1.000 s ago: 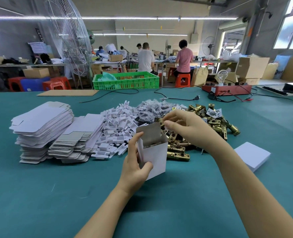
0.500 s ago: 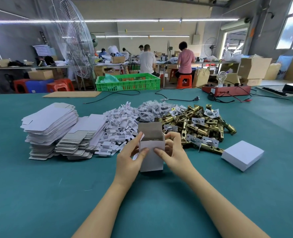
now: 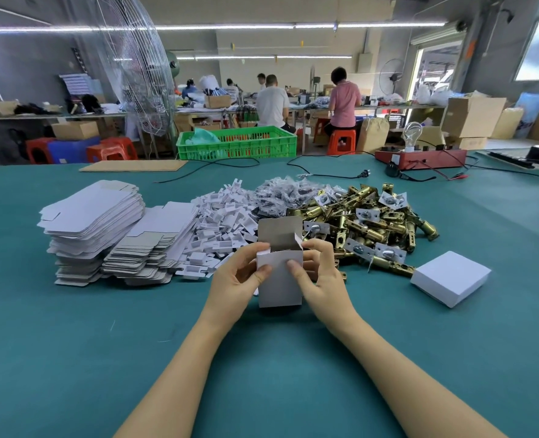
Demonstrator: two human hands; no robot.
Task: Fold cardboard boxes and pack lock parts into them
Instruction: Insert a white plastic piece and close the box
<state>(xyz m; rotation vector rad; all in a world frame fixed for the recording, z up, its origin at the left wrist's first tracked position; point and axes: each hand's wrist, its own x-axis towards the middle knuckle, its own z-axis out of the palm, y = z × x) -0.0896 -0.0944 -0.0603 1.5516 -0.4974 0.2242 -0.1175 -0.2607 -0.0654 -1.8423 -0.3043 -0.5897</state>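
Both hands on one small white box (image 3: 280,279), centre frame, standing upright on the green table (image 3: 72,358). Left hand (image 3: 235,286) grips the box's left side, thumb on the front face, fingers curled round the far side. Right hand (image 3: 320,279) grips the right side, thumb on the front, fingers curled at the top right corner by the small side flap. The top lid flap (image 3: 277,232) stands up, grey inside showing, so the box is open at the top. Contents not visible from here; cannot tell if a part is inside.

Just behind the box: pile of brass lock latches (image 3: 372,222), centre right, many with small bagged plates on them. Left of that, a heap of white card inserts (image 3: 220,229) and a heap of small clear bags (image 3: 280,194). Further left, two stacks of flat unfolded box blanks (image 3: 94,216), tall.

Right of the hands, well apart: one closed white box (image 3: 450,278) lying flat, likely finished.

Progress judgement: early. One box apparently done, one in hand, erected but not closed. The big latch pile and big blank stacks remain.
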